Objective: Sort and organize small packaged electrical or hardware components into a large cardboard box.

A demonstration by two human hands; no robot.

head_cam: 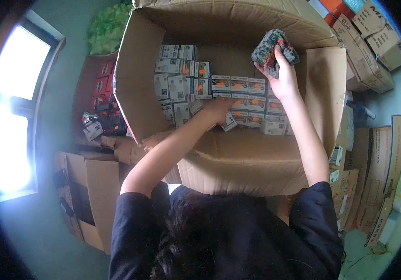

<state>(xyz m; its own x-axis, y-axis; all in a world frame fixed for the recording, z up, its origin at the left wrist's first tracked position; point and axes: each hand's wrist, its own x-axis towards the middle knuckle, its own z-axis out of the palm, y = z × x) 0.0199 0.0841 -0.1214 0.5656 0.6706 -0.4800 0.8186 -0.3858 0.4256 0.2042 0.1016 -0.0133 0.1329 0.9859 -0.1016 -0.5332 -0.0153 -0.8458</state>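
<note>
A large open cardboard box (pixel 242 150) stands before me, with rows of small light-bulb cartons (pixel 239 84) inside, several bearing orange stickers. My right hand (pixel 284 78) grips a bunched, fuzzy grey cloth (pixel 272 40) with red and orange patches, above the box's right side. Down among the cartons is my left hand (pixel 220 109), slightly blurred. A tilted white carton (pixel 230 122) lies by its fingers, and another tilted carton (pixel 196 106) is on its other side. The fingertips are partly hidden, so whether they hold a carton cannot be made out.
Left of the box, a container holds red packages (pixel 101 85) and a loose white carton (pixel 93 131), with green plastic material (pixel 109 26) behind. An open cardboard box (pixel 102 196) stands below. Stacked cartons (pixel 365 59) and long upright cardboard boxes (pixel 377 178) line the right side.
</note>
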